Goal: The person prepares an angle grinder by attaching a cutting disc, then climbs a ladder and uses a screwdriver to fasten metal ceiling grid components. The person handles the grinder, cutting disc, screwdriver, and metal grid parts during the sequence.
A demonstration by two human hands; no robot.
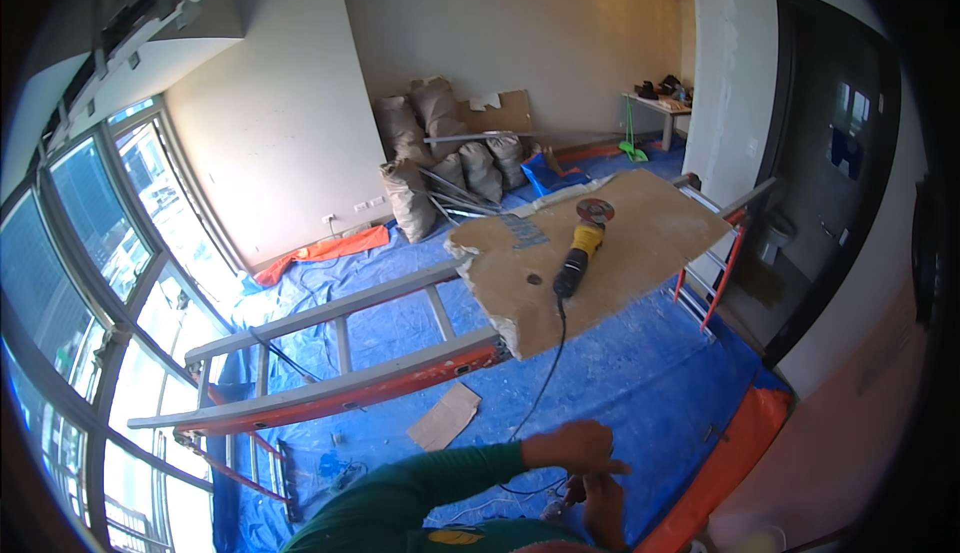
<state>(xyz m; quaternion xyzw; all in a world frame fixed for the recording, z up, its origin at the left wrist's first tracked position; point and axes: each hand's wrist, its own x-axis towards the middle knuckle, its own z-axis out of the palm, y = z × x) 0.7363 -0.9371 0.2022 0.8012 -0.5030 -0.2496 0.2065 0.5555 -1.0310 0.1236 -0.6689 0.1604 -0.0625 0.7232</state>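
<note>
My left hand reaches across from a green sleeve, low in the picture, its fingers curled in. Just below it and touching or nearly touching is my right hand, fingers bent close together. Something small and dark shows between the hands; I cannot make out what it is. Ahead, a yellow and black angle grinder with a reddish disc lies on a worn brown board. Its black cord hangs over the board's near edge and passes behind my left forearm.
The board rests on an orange and grey ladder laid flat across supports. Blue sheeting covers the floor, with a cardboard piece on it. Full sacks and metal strips lie by the far wall. Windows stand left, a dark-framed doorway right.
</note>
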